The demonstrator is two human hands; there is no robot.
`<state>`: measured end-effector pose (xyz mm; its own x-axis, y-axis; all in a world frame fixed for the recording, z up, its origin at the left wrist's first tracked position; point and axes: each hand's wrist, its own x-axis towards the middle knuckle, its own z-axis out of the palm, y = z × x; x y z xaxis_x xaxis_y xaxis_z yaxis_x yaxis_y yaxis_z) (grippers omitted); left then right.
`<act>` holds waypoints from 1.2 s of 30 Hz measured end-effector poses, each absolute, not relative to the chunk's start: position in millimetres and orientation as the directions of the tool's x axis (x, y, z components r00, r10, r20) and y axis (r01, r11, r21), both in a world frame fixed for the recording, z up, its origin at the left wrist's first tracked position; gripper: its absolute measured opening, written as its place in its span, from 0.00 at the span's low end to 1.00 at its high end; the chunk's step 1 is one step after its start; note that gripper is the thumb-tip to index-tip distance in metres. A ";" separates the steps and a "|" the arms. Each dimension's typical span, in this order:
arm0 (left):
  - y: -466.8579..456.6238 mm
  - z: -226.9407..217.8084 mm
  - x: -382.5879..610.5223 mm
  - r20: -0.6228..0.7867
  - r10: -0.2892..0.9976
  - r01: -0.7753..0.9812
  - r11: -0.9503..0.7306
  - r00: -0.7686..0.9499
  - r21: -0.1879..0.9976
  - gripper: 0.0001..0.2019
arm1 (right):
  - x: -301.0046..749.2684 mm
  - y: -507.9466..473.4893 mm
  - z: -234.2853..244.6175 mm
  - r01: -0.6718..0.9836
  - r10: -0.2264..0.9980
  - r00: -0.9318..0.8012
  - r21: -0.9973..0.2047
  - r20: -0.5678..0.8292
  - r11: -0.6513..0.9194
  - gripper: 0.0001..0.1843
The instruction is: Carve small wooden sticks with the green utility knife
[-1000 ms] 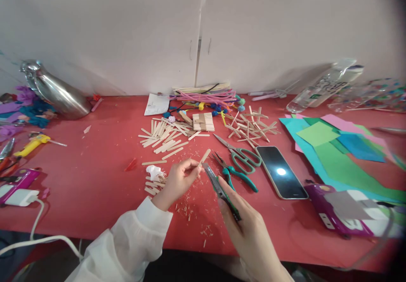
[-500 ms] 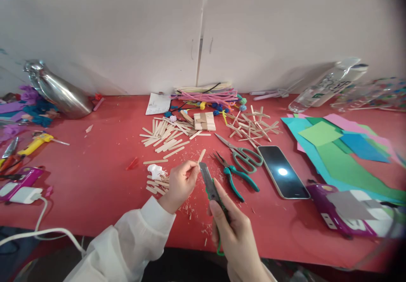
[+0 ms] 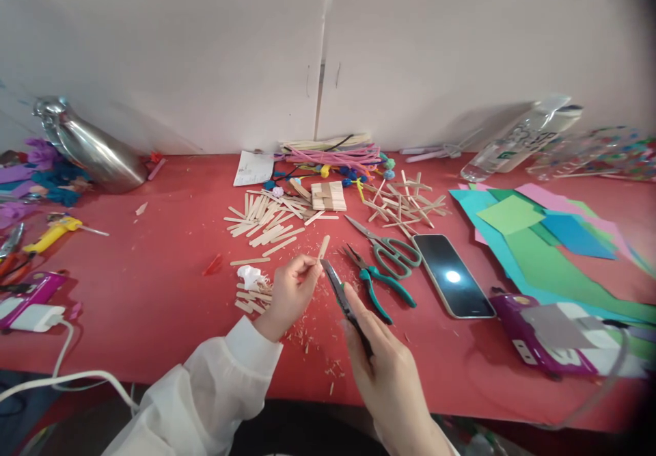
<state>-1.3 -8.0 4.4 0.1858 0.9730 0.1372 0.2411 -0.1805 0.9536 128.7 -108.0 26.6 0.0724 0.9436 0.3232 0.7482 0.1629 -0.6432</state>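
Note:
Pinched in my left hand (image 3: pixel 294 292) is a wooden craft stick (image 3: pixel 324 246), its free end pointing up and away from me. My right hand (image 3: pixel 382 360) grips a dark utility knife (image 3: pixel 340 292), whose tip meets the stick close to my left fingertips. Fine wood shavings (image 3: pixel 306 340) lie scattered on the red table below. Just beyond my left hand is a loose pile of craft sticks (image 3: pixel 266 217). Shorter stick pieces (image 3: pixel 251 299) and a crumpled white tissue (image 3: pixel 251 277) sit left of it.
Teal-handled pliers (image 3: pixel 376 285), grey-green scissors (image 3: pixel 392 251) and a phone (image 3: pixel 454 278) lie to the right. Colored paper (image 3: pixel 533 258) and a purple device (image 3: pixel 538 340) are farther right. A steel jug (image 3: pixel 97 148) stands at the back left, with a yellow glue gun (image 3: pixel 56 230) nearer.
The knife has turned in my right hand, showing its thin edge instead of its flat side. My left hand keeps the craft stick in nearly the same place.

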 end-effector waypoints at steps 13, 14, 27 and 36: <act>-11.7 5.2 -2.2 0.230 0.958 0.306 -0.273 0.168 0.912 0.10 | 123.2 -112.0 26.5 0.603 0.968 0.136 -0.793 0.211 0.088 0.25; -12.0 4.7 -2.3 0.251 0.954 0.327 -0.292 0.163 0.899 0.10 | 121.4 -113.0 26.6 0.530 0.976 0.157 -0.847 0.154 0.048 0.25; -11.8 -1.4 -1.2 0.298 0.948 0.281 -0.319 0.115 0.905 0.09 | 105.0 -110.9 32.7 -0.430 0.899 0.147 -0.845 -0.412 -0.317 0.34; -8.3 1.7 2.4 0.194 0.977 0.141 -0.205 0.090 0.968 0.11 | 112.7 -116.4 29.5 -0.159 0.934 0.256 -0.964 -0.250 -0.214 0.33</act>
<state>2.4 -8.3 1.7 0.0896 0.9769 0.1939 0.1412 -0.2052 0.9685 112.7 -116.4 29.5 0.2556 0.9339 -0.2500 -0.1594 -0.2144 -0.9637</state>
